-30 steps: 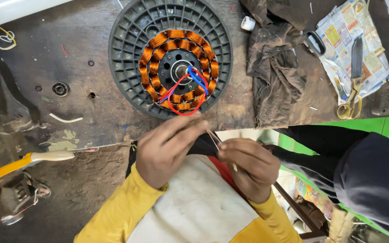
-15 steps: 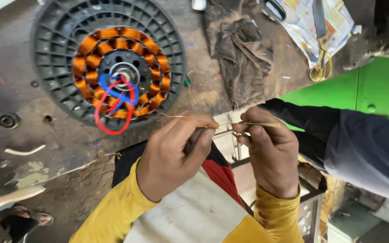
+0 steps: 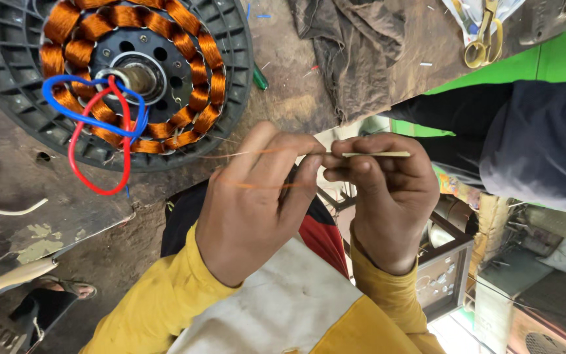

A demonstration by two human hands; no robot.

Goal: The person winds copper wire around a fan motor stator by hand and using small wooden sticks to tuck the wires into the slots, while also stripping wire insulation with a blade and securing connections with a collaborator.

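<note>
Below stator (image 3: 126, 72) | hands (image 3: 325, 196) together, pinching sleeve (image 3: 378, 155), wire (image 3: 257, 152) | rag (image 3: 355, 46) beyond

1. A worn, stained brown workbench (image 3: 296, 98) fills the view from nine to one o'clock.
2. A crumpled dark rag (image 3: 355, 46) lies on it at twelve.
3. A bright green surface (image 3: 558, 62) shows at two o'clock.
4. A dirt floor (image 3: 119, 255) sits at seven, daylight glaring at five.
</note>
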